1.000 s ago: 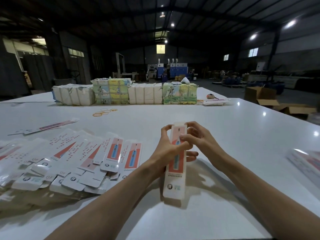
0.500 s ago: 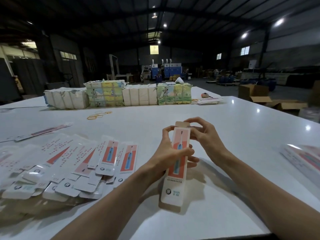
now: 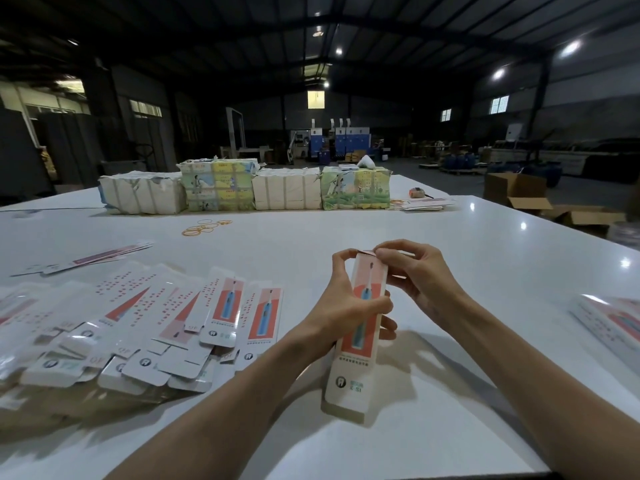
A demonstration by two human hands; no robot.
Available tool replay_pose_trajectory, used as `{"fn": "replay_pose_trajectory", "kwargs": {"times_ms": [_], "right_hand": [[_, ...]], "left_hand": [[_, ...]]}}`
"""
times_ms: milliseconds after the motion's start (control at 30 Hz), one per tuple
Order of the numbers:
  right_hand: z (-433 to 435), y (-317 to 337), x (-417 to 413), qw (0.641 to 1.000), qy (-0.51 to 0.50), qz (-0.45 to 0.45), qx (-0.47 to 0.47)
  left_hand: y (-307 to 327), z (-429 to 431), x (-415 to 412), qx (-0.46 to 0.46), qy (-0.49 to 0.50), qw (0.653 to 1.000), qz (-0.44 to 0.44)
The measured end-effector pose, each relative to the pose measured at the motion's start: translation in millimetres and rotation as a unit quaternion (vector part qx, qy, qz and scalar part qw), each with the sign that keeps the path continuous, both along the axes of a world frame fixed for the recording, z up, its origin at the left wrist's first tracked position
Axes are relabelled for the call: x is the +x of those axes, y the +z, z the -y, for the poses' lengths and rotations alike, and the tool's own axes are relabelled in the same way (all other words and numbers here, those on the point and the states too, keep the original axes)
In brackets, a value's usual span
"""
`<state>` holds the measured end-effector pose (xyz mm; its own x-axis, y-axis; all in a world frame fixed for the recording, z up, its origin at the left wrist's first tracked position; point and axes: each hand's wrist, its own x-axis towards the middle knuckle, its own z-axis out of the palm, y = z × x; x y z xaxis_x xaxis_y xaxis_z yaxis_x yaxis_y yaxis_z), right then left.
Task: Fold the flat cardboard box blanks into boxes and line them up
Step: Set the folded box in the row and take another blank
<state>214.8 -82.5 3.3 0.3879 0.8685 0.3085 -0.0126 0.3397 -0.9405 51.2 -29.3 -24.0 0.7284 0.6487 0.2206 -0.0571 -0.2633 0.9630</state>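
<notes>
Left hand (image 3: 341, 306) grips long glossy cardboard box (image 3: 360, 327); right hand (image 3: 415, 271) pinches its top flap; flat blanks (image 3: 194, 317) left of left hand.

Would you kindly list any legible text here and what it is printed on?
"QF", possibly "OF": on flaps of the flat blanks.
Lettering on the held box, beside its tooth logo and above: too blurred to read.
Print on the wrapped bundles: too small to read.

Bench (image 3: 311, 244): white, glossy, mirroring ceiling lights.
Near left: flat blanks (image 3: 194, 317), fanned and overlapping.
Far left: thin sheaf (image 3: 90, 258) of blanks, apart.
Middle: rubber bands (image 3: 204, 227), loose.
Far edge: wrapped bundles (image 3: 287, 192), one row.
Right edge: printed stack (image 3: 613, 317).
</notes>
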Motion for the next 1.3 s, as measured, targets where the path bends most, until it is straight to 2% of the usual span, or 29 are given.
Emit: {"fn": "replay_pose_trajectory", "kwargs": {"times_ms": [100, 767, 1000, 1133, 1300], "right_hand": [[-0.2, 2.0, 3.4, 0.999, -0.004, -0.034, -0.015], [4.6, 7.1, 7.1, 0.999, 0.024, 0.016, -0.043], [2.5, 3.7, 6.7, 0.999, 0.025, -0.017, -0.045], [-0.5, 0.4, 4.9, 0.998, 0.03, -0.035, -0.044], [0.8, -0.6, 9.3, 0.998, 0.028, 0.004, -0.048]], "left_hand": [[-0.7, 0.3, -0.8, 0.02, 0.001, 1.0, -0.004], [-7.7, -0.7, 0.6, 0.058, 0.011, 0.998, 0.006], [-8.8, -3.7, -0.6, 0.092, 0.055, 0.994, -0.005], [-8.2, -3.2, -0.8, 0.082, 0.057, 0.995, -0.005], [-7.2, 0.1, -0.8, 0.037, 0.033, 0.999, -0.008]]}}
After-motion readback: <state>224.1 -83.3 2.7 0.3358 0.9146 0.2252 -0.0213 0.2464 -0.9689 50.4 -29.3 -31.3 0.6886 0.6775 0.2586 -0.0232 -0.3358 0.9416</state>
